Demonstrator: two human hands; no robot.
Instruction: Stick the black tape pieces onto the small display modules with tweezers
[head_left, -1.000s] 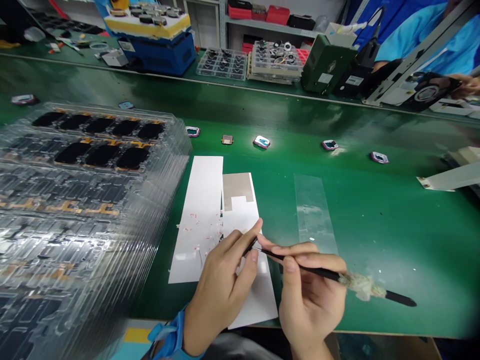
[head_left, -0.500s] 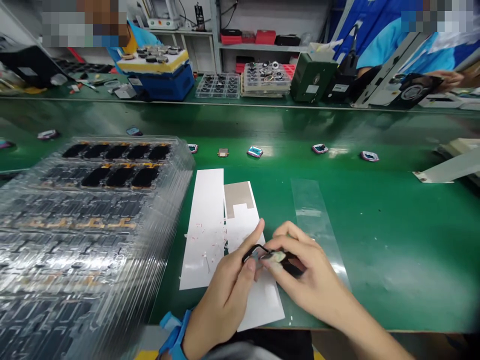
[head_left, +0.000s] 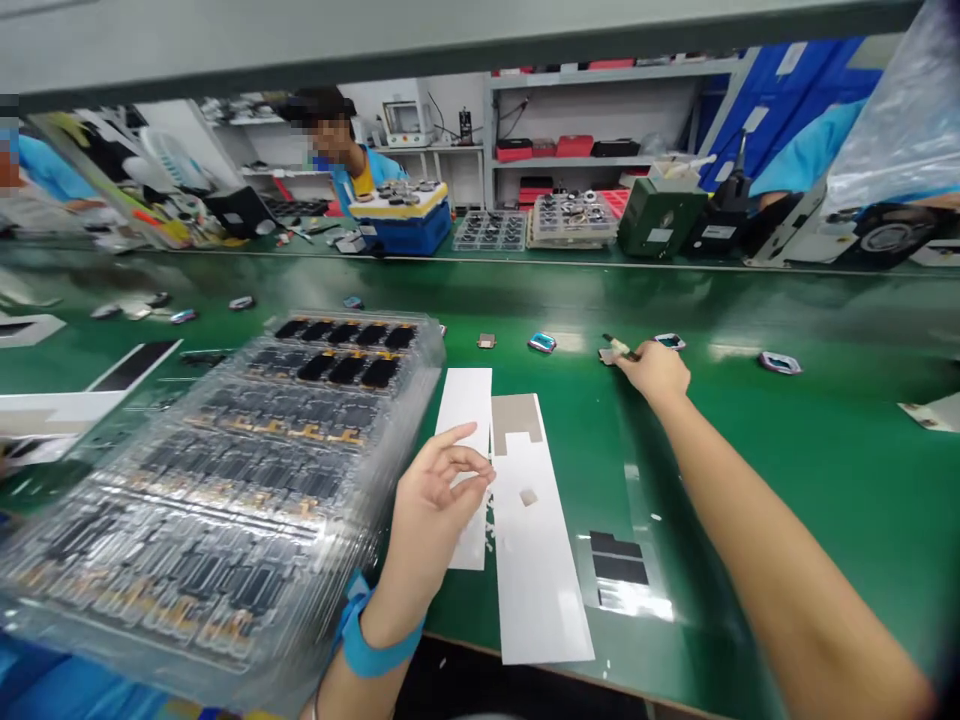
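Note:
My right hand [head_left: 658, 372] reaches far across the green work surface, fingers closed on a thin dark tool with a pale wrapping [head_left: 619, 346]. A small flat greyish part [head_left: 607, 356] is at its fingertips; whether it is held or lying down I cannot tell. My left hand [head_left: 439, 495], a blue band at its wrist, hovers with loosely curled fingers over a white sheet [head_left: 466, 395], nothing visible in it. Beside it lies a second white sheet [head_left: 536, 590] with a grey patch near its top and a small greyish square [head_left: 529, 497] on it.
Stacked clear trays [head_left: 247, 440] of dark screen-like parts stand at left. A clear film [head_left: 626, 565] with black pieces lies at right. Small framed parts [head_left: 542, 342] are spaced along the far strip. Behind are a blue box [head_left: 409, 232], a green box [head_left: 649, 218] and co-workers in blue.
My right hand has left my left hand and stretched forward with the tool. My left hand has let go of the dark-rimmed part. The view has swung left, and black pieces show on the film.

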